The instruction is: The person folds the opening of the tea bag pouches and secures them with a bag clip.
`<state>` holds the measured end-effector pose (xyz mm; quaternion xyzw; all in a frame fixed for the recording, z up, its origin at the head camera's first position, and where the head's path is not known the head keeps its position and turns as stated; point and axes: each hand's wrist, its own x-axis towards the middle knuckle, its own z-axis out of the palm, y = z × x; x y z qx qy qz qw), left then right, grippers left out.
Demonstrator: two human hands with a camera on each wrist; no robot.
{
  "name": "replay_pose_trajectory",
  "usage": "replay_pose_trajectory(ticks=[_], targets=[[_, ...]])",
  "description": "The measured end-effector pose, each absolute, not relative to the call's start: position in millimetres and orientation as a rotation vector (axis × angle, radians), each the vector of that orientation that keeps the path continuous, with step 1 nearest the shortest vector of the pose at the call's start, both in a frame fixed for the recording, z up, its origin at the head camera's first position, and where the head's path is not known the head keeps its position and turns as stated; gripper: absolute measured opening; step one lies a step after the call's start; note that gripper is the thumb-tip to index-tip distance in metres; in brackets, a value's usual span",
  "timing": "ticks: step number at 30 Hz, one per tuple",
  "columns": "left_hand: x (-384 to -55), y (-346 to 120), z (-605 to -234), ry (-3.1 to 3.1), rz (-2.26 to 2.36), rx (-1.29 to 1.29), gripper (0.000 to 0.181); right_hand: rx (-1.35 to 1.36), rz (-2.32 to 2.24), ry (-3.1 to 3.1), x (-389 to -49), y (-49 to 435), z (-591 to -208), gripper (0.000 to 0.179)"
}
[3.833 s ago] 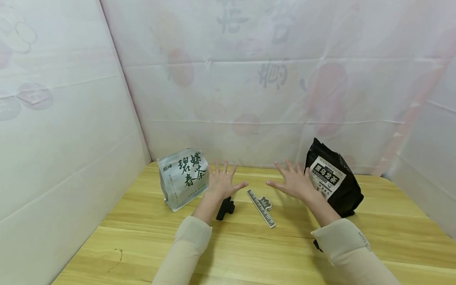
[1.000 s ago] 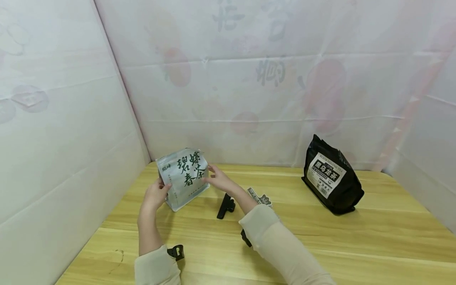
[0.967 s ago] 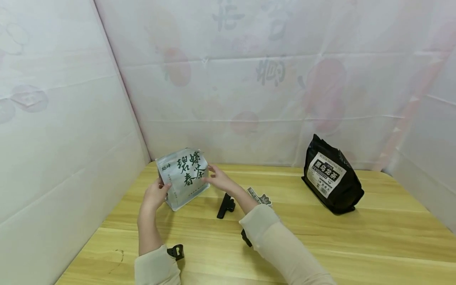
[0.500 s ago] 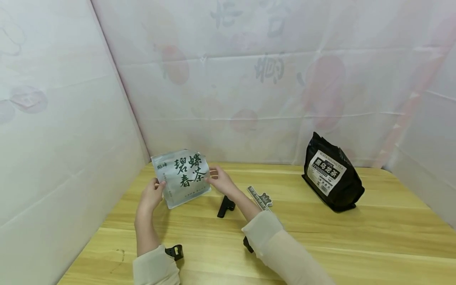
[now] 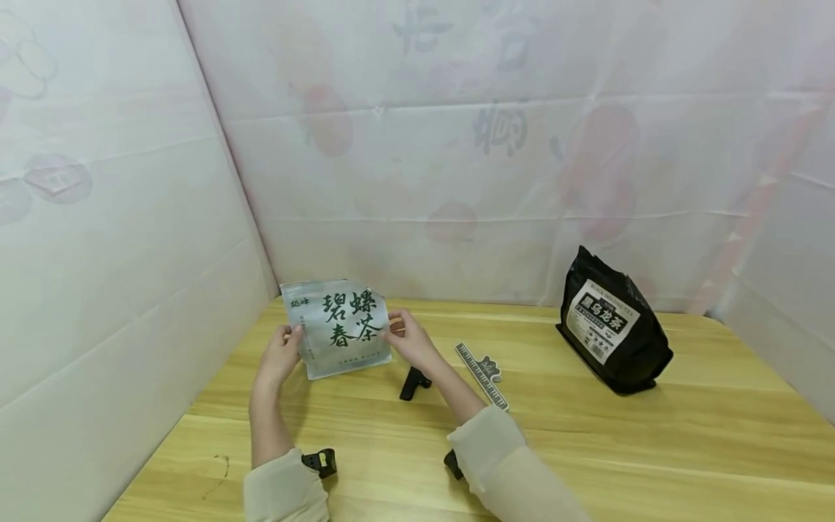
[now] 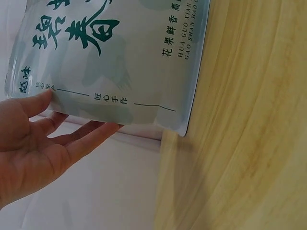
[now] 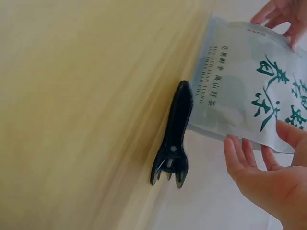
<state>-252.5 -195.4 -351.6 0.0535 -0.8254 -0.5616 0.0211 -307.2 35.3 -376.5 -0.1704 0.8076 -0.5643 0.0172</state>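
Note:
A silver-white tea bag (image 5: 339,351) with large dark green characters stands at the back left of the table, its printed front turned toward me. My left hand (image 5: 277,359) pinches its left edge, thumb on the front and fingers behind, as the left wrist view shows closely. On the opposite edge, my right hand (image 5: 417,348) holds the bag the same way, with fingers behind it in the right wrist view. Just below the right hand lies a black clip (image 7: 175,124), partly covered by that hand in the head view.
To the right of the black clip lies a flat clip with a piano-key pattern (image 5: 483,377). A black tea bag (image 5: 642,348) with a white label leans at the back right. White printed cloth (image 5: 457,159) encloses the wooden table (image 5: 587,457) behind and at both sides.
Both hands, earlier spread over the table, moved to the silver-white bag and took its sides. Over the last second the bag has been turned to face more squarely forward.

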Motion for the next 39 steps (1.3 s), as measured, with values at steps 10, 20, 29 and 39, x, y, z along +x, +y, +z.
replay_pose_trajectory(ticks=[10, 20, 29, 39], targets=[[-253, -195, -352, -2.589, -1.679, 0.199, 0.046, -0.513, -1.775, 2.508, -299, 35, -371, 0.023], [-253, -195, -351, -2.596, -1.655, 0.206, 0.047, -0.477, -1.850, 2.430, -295, 35, -371, 0.027], [-254, -193, -353, -2.589, -1.672, 0.186, 0.046, -0.486, -1.813, 2.435, -295, 41, -374, 0.023], [-253, -194, -353, -2.573, -1.696, 0.159, 0.044, -0.534, -1.766, 2.501, -294, 43, -372, 0.018]])
